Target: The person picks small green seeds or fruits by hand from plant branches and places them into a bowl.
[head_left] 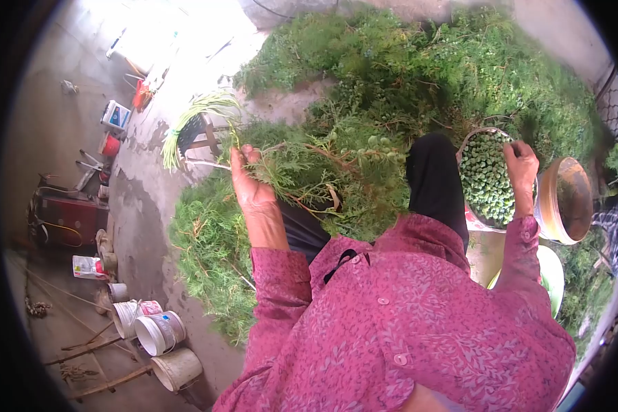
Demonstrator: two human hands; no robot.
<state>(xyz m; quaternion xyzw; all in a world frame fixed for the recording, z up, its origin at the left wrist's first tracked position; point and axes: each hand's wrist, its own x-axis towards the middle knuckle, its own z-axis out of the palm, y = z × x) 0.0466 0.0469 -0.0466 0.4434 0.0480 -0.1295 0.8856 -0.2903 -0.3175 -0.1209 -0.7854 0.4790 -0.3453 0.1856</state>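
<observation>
My left hand (252, 180) is raised at the left of my lap, its fingers closed on a leafy green branch (309, 168) that stretches to the right across my legs. Small round green cones (381, 145) show near the branch's right part. Over the right edge of a bucket (475, 221) is my right hand (522, 163), fingers bent together; whether anything is between them is hidden. Many small green cones (486, 175) fill that bucket nearly to the rim.
A large heap of green branches (419, 69) lies ahead. An orange-rimmed bucket (575, 199) and a green basin (551, 275) are at the right. Several white buckets (159, 333) lie at the lower left. A stool with green-white strands (199, 130) stands ahead left.
</observation>
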